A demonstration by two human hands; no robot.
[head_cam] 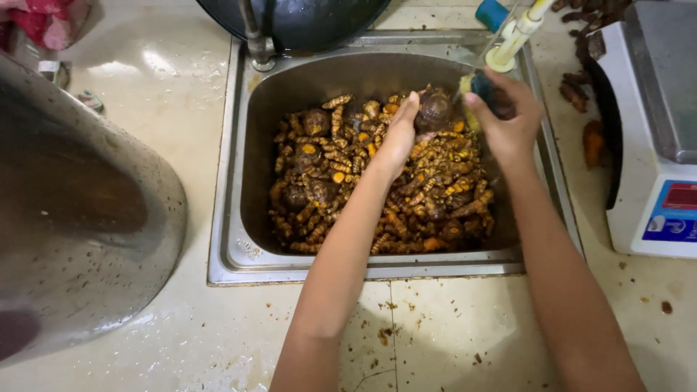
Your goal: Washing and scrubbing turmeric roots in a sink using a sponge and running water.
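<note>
While both hands work above the far right corner of the steel sink (234, 218), the holdings read as follows. Left hand (398, 141): fingers curled shut around a round brown turmeric bulb (434, 109), lifted just clear of the heap. Right hand (510, 120): closed on a dark scrubbing brush (485, 88), its head touching the bulb, directly below the white and yellow tap spout (514, 40).

Sink contents: turmeric roots (377, 196), brown skinned with orange cut ends, piled across most of the basin; bare steel shows along the left wall and far wall. A dark wok (305, 18) overhangs the far rim.

Tabletop (450, 327), cream tile, wet and flecked with peel: open room along the near edge, between and beside the forearms. Left side taken up by a large steel bowl (80, 210), near the sink's left rim. Right side holds a white weighing scale (657, 131) just beside the rim, with loose roots (592, 141) in the narrow strip between.
</note>
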